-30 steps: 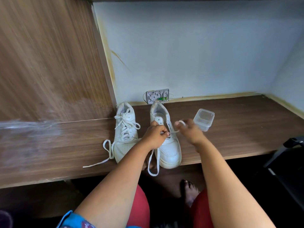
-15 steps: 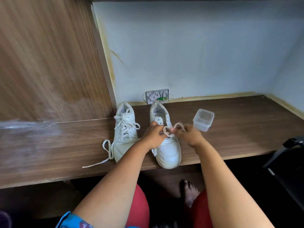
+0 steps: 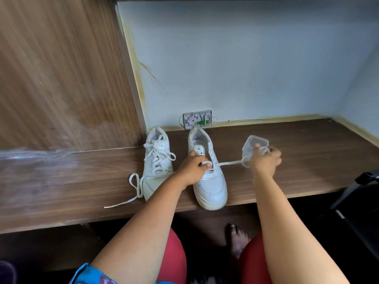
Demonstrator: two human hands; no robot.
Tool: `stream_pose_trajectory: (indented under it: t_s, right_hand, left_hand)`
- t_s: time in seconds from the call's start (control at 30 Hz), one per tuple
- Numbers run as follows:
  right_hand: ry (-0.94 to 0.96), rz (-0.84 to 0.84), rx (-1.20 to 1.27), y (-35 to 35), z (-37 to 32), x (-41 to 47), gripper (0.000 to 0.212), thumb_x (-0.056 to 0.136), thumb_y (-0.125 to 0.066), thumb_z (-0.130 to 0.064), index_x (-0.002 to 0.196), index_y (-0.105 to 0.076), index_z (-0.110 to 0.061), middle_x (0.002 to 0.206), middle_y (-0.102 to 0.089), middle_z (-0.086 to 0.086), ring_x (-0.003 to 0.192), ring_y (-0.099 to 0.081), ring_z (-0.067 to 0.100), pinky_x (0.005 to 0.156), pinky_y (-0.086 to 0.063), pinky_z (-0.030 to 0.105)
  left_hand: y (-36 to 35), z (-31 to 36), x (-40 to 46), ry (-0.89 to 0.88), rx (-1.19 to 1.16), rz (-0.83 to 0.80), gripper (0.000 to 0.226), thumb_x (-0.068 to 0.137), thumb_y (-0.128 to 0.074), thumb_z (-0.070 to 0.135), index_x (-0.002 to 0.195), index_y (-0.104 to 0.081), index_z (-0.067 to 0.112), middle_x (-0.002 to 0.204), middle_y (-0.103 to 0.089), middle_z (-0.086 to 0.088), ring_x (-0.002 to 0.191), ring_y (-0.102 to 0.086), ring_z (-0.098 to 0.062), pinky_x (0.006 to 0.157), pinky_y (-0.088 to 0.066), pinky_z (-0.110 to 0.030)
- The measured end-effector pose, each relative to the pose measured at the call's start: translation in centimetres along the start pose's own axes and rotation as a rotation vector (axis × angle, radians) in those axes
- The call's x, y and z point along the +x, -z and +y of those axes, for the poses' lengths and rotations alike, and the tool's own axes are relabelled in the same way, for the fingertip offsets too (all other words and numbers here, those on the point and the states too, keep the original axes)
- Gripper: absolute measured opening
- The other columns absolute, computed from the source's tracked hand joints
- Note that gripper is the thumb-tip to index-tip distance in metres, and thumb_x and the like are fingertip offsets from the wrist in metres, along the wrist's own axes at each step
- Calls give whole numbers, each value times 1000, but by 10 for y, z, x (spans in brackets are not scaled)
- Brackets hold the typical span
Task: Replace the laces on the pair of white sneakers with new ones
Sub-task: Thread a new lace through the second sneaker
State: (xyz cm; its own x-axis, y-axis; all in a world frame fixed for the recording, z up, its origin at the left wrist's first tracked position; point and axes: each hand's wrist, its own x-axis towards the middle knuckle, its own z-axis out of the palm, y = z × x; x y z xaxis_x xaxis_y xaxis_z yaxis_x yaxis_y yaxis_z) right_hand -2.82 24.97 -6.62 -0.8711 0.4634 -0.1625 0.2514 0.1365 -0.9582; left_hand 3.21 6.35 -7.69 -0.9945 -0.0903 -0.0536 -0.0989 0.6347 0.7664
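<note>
- The right hand (image 3: pixel 264 160) has swung out from mid-frame to the right, fingers curled round a bunch of white lace (image 3: pixel 229 162), which now runs taut back to the right sneaker (image 3: pixel 209 171).
- The left hand (image 3: pixel 192 169) stays on that shoe at centre, pinching the lace near the low eyelets.
- Judged from this, the lace is being drawn through the shoe.
- The left sneaker (image 3: pixel 156 162), left of centre, is fully laced with loose ends.
- A clear box (image 3: pixel 254 143) sits just behind the right hand.

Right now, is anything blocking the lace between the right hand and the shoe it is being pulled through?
Nothing visible: the lace runs free from the shoe to the right hand; the plastic box sits behind that hand.
</note>
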Motion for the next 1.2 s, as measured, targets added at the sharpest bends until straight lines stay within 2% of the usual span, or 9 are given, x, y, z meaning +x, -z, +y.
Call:
stream_pose_trajectory:
  t_s: [0.07,0.13,0.23,0.43,0.63,0.8,0.93,1.03,1.2]
  right_hand:
    - [311,-116,-282,-6,3,-10,54,90,-59,-31,138,-38,-21,138,-32,11,123,-40,34,100,-41,44]
    - [542,-326,-488,-11,4,-18,38,88,-59,-42,124,-55,-31,130,-40,5,123,-34,30,101,-34,40]
    - [648,-548,-763,-16,9,-26,27,88,-58,-51,102,-67,-29,111,-48,-4,113,-35,23,98,-34,37]
    - [305,-539,-419,-8,6,-7,32,99,-47,-37,114,-60,-12,103,-59,11,101,-55,29,91,-46,44]
    - [301,-501,-546,-12,15,-4,29,99,-46,-37,118,-54,-18,107,-60,2,101,-52,23,83,-42,34]
    - [433,-622,-564,-16,17,-8,17,86,-61,-50,78,-56,-36,92,-64,-6,107,-51,25,81,-48,36]
    - [427,-623,-558,-17,19,-10,21,83,-64,-50,73,-56,-33,89,-63,-3,104,-54,25,81,-49,36]
    - [386,-638,-473,-16,15,-14,19,89,-61,-39,73,-57,-27,85,-61,-3,92,-55,21,72,-43,30]
    - [447,-636,-522,-17,15,-17,18,91,-55,-40,76,-53,-30,90,-60,-1,102,-50,25,86,-47,40]
  left_hand:
    - [-1,0,0,8,-5,5,27,96,-55,35,104,-66,11,110,-41,1,105,-50,-20,97,-42,-34]
    - [-1,1,0,4,10,13,30,97,-52,36,105,-67,11,110,-41,0,105,-49,-18,95,-38,-29]
    - [-2,1,-1,-15,12,25,28,100,-48,32,102,-69,14,106,-40,1,103,-48,-16,96,-37,-27]
    - [1,-2,-2,-56,79,-1,22,99,-50,27,105,-66,13,101,-38,4,96,-47,-13,93,-38,-26]
    - [0,1,-3,-118,34,128,19,97,-52,27,108,-66,18,101,-52,6,83,-51,-6,77,-40,-22]
    - [8,-14,-7,-250,174,197,25,83,-71,32,95,-53,19,95,-53,5,87,-52,-11,80,-46,-28]
    - [11,-13,-11,-89,413,89,27,95,-53,39,100,-47,13,100,-54,-1,96,-49,-20,85,-43,-35]
    - [14,-13,-12,21,232,-25,30,99,-45,39,104,-52,11,102,-60,-4,93,-56,-21,81,-44,-35]
    - [22,-16,-12,105,34,24,34,99,-47,39,102,-63,10,106,-64,-3,98,-58,-22,85,-44,-33]
